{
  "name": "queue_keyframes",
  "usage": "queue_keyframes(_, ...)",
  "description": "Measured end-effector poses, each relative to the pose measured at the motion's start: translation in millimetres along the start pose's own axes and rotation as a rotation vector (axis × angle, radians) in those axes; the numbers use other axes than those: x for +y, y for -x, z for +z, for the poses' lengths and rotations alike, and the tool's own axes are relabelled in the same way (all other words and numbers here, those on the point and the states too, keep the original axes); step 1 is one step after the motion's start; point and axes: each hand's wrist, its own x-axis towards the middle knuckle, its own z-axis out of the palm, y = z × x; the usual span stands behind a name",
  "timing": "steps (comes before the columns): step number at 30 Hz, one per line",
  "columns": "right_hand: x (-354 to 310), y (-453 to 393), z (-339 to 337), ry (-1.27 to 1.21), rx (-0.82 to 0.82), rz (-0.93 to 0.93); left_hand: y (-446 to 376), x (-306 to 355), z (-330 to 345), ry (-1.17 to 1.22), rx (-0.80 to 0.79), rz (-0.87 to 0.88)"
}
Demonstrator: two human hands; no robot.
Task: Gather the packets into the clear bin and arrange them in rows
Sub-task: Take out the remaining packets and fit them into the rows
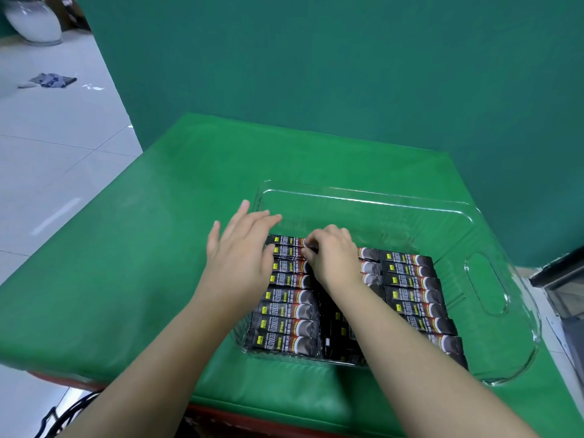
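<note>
We see the right hand (331, 257) with fingers curled, pinching a glossy black packet (286, 241). Left hand (243, 248) lies flat, fingers straight, on flat rectangular packets inside the clear plastic bin (486, 279) on the green-covered table (142, 248).

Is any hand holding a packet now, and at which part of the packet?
The right hand pinches a packet at its right end, in the bin's left column. The left hand is open and holds nothing.
</note>
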Motion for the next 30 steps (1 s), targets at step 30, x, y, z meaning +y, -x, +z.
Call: queue_keyframes(30, 5, 8, -5, -0.035, -0.06, -0.24, 1, -2, 0, 0.029, 0.022, -0.002)
